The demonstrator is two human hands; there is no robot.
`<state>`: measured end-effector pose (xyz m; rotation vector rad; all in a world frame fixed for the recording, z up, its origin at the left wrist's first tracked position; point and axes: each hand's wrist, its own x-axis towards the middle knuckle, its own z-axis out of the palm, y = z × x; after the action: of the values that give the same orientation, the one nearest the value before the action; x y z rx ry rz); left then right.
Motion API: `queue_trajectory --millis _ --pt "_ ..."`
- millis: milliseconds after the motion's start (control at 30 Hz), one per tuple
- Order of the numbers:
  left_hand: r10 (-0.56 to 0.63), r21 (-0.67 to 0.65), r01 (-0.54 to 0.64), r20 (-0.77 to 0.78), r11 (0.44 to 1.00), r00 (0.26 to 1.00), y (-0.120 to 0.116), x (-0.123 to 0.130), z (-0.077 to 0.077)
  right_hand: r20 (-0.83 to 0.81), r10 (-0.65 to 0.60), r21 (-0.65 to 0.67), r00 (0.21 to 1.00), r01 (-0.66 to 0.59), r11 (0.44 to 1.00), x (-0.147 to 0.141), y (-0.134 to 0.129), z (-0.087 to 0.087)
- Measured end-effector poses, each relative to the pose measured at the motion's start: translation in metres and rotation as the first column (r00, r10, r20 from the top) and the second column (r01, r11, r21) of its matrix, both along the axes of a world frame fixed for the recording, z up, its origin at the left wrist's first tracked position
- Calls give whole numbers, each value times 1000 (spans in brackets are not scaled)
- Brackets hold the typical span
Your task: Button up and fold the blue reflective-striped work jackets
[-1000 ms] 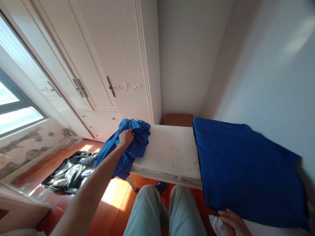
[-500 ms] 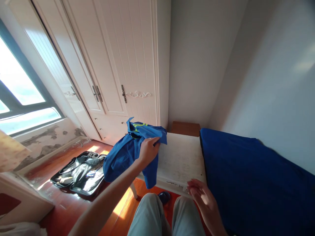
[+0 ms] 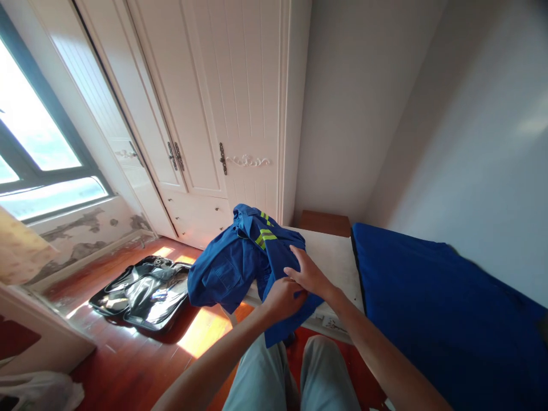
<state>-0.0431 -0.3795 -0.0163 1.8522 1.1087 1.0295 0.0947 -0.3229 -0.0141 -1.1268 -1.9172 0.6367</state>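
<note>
A blue work jacket (image 3: 226,274) with yellow-green and grey reflective stripes hangs bunched over the front of a pale bench-like surface. My left hand (image 3: 285,298) is closed on its cloth low on the right side, and a flap of fabric drops below it towards my knees. Just above and to the right, my right hand (image 3: 311,275) rests against the same cloth. Its thumb and forefinger are stretched apart on the fabric; the other fingers are mostly hidden.
A pale low bench top (image 3: 329,257) lies beyond my hands, beside a blue-covered surface (image 3: 428,308) on the right. An open black suitcase (image 3: 149,308) with things inside lies on the red-brown floor at left. A white wardrobe (image 3: 252,114) stands ahead.
My right hand has come up and left from beside the bench onto the jacket. My left hand has moved lower and right with the cloth, and the striped part now shows more.
</note>
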Motion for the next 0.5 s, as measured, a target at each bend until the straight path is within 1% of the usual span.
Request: queue_trajectory --millis 33,67,100,167,233,300,367,433,500 --pt "-53 84 60 -83 995 995 5 -11 5 29 -13 -19 999 14 1000 -7 8 -5" --pt "-55 149 77 -143 986 988 11 -23 8 53 -30 -31 998 32 999 -14 15 -9" --pt "-4 189 34 -160 981 987 17 -36 10 80 -48 -33 996 51 998 -22 22 -12" --pt "131 238 -88 -172 967 976 29 -64 9 158 -78 -11 984 81 997 -39 36 -12" --pt "293 294 -216 -252 931 922 41 -90 5 261 -96 25 961 92 995 -58 53 -6" --pt "424 335 -305 -379 891 823 53 -111 -1 373 -118 63 920 102 993 -79 71 4" --pt "483 353 -341 -492 871 724 64 -125 -9 478 -139 88 867 111 990 -100 92 15" --pt "486 337 -352 -555 873 675 75 -132 -22 549 -146 88 823 118 989 -119 112 24" --pt "486 326 -361 -580 874 654 82 -133 -38 590 -120 62 798 104 993 -134 129 30"
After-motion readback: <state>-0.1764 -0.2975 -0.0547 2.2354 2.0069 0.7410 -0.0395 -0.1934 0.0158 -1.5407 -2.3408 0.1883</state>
